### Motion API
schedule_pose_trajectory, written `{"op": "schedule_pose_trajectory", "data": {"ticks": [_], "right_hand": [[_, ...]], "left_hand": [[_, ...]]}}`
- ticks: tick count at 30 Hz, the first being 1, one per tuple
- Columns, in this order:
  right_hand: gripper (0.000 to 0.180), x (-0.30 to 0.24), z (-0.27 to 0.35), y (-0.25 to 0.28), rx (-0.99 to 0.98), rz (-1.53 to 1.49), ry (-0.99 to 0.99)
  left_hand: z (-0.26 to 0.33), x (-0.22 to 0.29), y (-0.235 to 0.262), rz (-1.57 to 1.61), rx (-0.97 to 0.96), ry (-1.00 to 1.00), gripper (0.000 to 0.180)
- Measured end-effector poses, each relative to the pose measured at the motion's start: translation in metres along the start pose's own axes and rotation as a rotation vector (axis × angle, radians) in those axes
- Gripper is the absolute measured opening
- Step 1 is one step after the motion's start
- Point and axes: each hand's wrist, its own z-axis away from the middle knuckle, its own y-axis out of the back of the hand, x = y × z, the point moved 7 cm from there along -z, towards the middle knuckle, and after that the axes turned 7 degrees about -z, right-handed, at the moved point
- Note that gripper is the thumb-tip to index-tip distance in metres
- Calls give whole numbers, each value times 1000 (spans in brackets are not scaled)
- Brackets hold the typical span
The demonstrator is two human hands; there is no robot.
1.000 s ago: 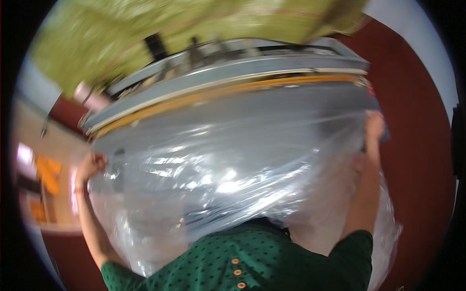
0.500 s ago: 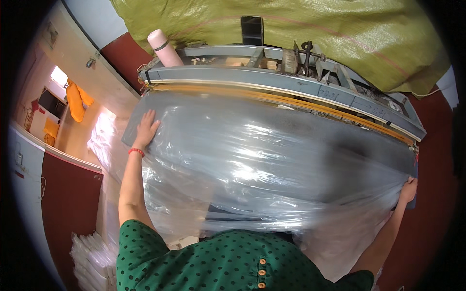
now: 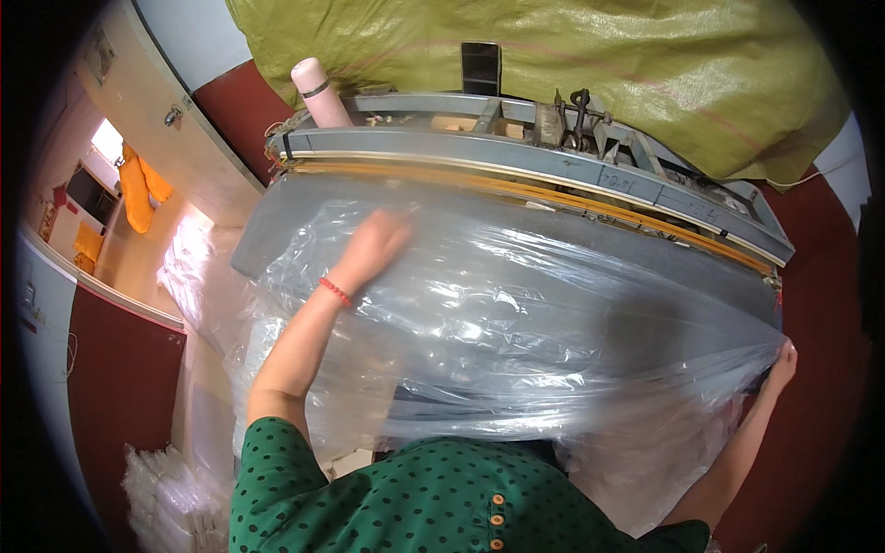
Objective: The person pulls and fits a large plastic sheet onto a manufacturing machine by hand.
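A large sheet of clear plastic film [image 3: 516,304] lies wrinkled and shiny over the grey worktop [image 3: 277,217] and hangs down its near side. At the far right, my right hand [image 3: 784,362] is closed on a corner of the film, pulling creases toward it. My left hand [image 3: 376,244], with a red bead bracelet [image 3: 335,291] at the wrist, is over the left part of the film. Motion smears its fingers, so whether they grip the film cannot be made out.
A long metal frame machine [image 3: 387,143] with an orange strip [image 3: 516,191] runs along the back. On it stand a pink flask [image 3: 323,97] and a dark phone [image 3: 481,69]. Behind hangs a yellow-green sheet [image 3: 627,74]. Stacked plastic film [image 3: 175,502] lies lower left, near an open door [image 3: 157,101].
My left hand has moved right from lying flat near the worktop's left end. The film's upper left edge has shifted, baring more worktop. My right hand stays at the right, holding its corner.
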Motion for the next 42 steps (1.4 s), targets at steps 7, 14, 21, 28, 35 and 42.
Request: {"op": "schedule_pose_trajectory", "data": {"ticks": [7, 14, 21, 28, 35, 42], "right_hand": [[20, -80, 17, 70, -60, -591, -123], [25, -60, -18, 39, 83, -353, -115], [20, -111, 8, -148, 149, 269, 299], [20, -80, 6, -217, 63, -33, 81], [17, -87, 6, -203, 320, 137, 55], [24, -64, -7, -185, 463, 123, 109]], "left_hand": [[-24, -21, -11, 3, 208, 209, 15], [-41, -36, -9, 31, 175, 180, 7], [-8, -132, 3, 558, 623, 736, 18], [-25, -178, -17, 438, 654, 755, 20], [-16, -193, -18, 413, 753, 721, 12], [-14, -169, -12, 721, 818, 927, 9]]}}
